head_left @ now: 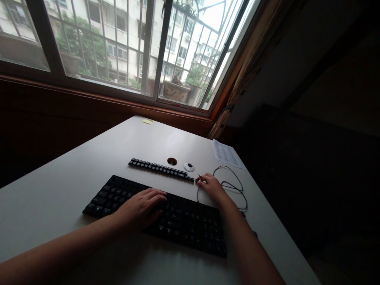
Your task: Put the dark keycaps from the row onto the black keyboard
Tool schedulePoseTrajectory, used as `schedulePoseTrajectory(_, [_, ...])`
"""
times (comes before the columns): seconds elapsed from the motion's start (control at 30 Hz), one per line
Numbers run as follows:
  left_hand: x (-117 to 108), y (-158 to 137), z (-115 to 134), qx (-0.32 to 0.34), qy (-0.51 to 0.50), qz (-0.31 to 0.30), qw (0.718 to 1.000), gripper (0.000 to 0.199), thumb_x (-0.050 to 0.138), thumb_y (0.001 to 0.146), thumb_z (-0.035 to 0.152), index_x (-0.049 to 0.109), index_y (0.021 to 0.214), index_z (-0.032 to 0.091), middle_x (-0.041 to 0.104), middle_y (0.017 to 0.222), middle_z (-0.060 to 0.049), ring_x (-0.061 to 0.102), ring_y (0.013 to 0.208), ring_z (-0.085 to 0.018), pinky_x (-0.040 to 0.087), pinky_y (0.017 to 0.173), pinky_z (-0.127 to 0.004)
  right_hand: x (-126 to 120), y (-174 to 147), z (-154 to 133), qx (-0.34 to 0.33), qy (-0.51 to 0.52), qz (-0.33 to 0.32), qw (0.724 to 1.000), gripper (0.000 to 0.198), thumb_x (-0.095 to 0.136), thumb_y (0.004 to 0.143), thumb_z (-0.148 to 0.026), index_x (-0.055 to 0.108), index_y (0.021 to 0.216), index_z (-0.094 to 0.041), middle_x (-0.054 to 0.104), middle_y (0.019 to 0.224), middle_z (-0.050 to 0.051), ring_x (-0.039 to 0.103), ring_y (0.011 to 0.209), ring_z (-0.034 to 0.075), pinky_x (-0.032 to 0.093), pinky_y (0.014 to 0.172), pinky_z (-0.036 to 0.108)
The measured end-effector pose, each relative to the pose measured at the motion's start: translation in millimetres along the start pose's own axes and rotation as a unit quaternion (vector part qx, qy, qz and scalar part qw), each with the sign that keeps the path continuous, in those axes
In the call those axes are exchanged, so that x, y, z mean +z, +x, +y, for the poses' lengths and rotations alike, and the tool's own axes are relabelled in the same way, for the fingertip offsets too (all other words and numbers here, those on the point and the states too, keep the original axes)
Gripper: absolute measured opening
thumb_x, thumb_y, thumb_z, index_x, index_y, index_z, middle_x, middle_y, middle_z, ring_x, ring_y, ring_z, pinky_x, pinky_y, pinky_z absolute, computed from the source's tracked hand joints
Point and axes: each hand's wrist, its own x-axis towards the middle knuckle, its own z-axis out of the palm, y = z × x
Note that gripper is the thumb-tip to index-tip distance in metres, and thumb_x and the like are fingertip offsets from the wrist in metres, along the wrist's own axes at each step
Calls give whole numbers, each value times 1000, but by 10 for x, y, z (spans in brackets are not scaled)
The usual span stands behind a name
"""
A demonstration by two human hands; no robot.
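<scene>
A black keyboard (190,221) lies across the white desk, with several keys taken off its upper part. My left hand (145,204) rests on the middle of it, fingers stretched out together and the thumb lower down. Beyond the keyboard, loose black keycaps (160,168) stand in a long double row. At the right end of that row my right hand (209,185) pinches a small black keycap (197,180) at the fingertips. A thin dark stick-like thing (202,178) shows by those fingers; its kind is unclear.
The white desk (97,158) has a cable hole (172,161) with its round white cover (189,167) beside it. A black cable (234,186) coils at the right, near a printed sheet (227,153). A yellow note (147,121) lies by the far edge, below a barred window (118,47).
</scene>
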Motion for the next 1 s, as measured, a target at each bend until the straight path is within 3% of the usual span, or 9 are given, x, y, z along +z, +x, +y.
schedulePoseTrajectory(0.6, [-19,1,18,0,1,3,1000,32,58,90,21,55,122,24,59,130,-6,56,120,-23,49,103,-43,-33,5,46,-14,20,-15,1000,29,70,78,-32,74,104,-20,65,96,6,61,79,18,48,76,30])
schedulePoseTrajectory(0.77, [-3,3,10,1,1,4,1000,32,58,90,21,56,121,24,60,129,-6,56,120,-23,49,103,-43,-120,-93,-4,-17,10,31,999,24,60,87,-39,72,93,-19,63,89,6,60,81,20,45,78,32])
schedulePoseTrajectory(0.87, [11,5,-1,8,4,6,1000,32,58,90,21,56,121,23,60,129,-7,55,120,-24,50,102,-43,-205,-253,-88,-26,5,74,997,36,48,95,-46,67,79,-19,60,80,5,58,80,21,43,77,33])
schedulePoseTrajectory(1.0, [3,14,10,23,9,8,1000,28,58,90,19,58,117,23,62,125,-6,55,119,-25,49,102,-43,-316,-565,-274,-15,49,111,993,44,36,99,-51,61,79,-21,59,77,4,57,76,20,44,73,32])
